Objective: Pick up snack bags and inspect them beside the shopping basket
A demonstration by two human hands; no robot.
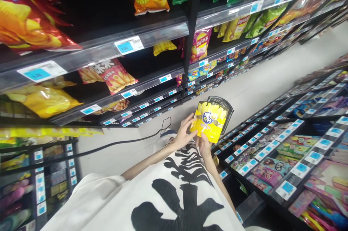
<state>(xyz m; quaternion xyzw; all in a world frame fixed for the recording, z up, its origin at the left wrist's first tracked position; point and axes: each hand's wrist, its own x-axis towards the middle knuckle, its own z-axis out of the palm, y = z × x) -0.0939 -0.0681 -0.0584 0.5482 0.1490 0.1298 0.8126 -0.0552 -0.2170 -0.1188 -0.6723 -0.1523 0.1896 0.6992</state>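
Showing the head view: a yellow snack pouch (210,121) lies directly in front of the person's fingers, between and just beyond both hands. The right hand (206,148) is nearer its lower edge; its thumb presses the front face, the other fingers being hidden behind, so it appears to close on the pouch. The left hand (182,137) meets the left edge with fingers (186,123) loosely spread; whether they grip cannot be told. The pouch's printed upright axis runs away from the right thumb, tilting slightly to the right; it looks scarcely longer than wide. Beyond the fingers, partly covered by the pouch, stands a black basket (228,110). Farther left of the fingers is a snack shelf (159,36); to their right, a rack (280,137) of boxed goods.
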